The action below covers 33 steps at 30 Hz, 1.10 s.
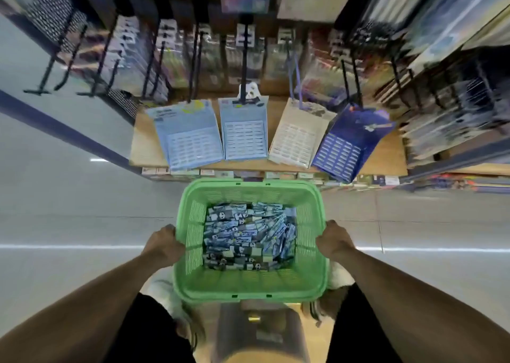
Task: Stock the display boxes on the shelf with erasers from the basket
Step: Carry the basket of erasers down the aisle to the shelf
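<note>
I see the erasers [249,235] lying in a loose heap across the bottom of the green basket [248,285], which I hold out over the floor, short of the front edge of the shelf [143,147]. My left hand [162,248] curls around the basket's left rim and my right hand [335,241] curls around the right rim, fingers wrapped over the plastic. On the shelf stand four display boxes side by side: two light blue boxes [190,139] toward its left end, a white box [295,139], then a dark blue box [342,147] whose near corner overhangs the front edge. If I tip the basket, the loose erasers will probably slide out. If I bump that overhanging box with the rim, I could knock it off.
</note>
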Tool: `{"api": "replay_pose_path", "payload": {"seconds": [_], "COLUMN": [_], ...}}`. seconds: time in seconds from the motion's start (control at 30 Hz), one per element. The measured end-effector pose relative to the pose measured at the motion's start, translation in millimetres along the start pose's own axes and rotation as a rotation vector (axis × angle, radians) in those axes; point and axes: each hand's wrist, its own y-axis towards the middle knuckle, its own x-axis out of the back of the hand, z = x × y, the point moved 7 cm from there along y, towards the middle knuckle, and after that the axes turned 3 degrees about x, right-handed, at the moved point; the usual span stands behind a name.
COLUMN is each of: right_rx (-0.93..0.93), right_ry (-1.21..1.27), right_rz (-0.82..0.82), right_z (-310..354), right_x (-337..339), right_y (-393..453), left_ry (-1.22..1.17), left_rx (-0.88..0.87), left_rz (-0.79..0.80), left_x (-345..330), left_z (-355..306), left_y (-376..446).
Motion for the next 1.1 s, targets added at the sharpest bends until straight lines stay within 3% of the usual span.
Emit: {"api": "replay_pose_path", "payload": {"seconds": [0.27,0.5,0.83,0.97,1.1], "right_rx": [0.001,-0.025,-0.037,0.014,0.103], "right_ry": [-0.08,-0.072,-0.197,-0.177,-0.21], "right_rz": [0.054,0.253,0.476,0.393,0.261], "right_z": [-5.0,-11.9,-1.4,2.4,7.8], "right_x": [-46.4,-71.0,-66.9,-68.8,-65.5], "right_y": [86.9,143.9,173.3,163.4,141.1], "left_ry": [-0.124,-0.138,-0.126,-0.171,-0.028], "left_rx": [0.062,0.025,0.074,0.036,-0.007], "left_rz": [0.092,0.112,0.429,0.346,0.133], "left_x": [-69.4,-90.7,-89.4,-93.3,-89.3], "left_z": [8.0,4.3,1.4,-0.7,-11.4], "left_y": [79.6,121.8,146.1,143.7,125.7]}}
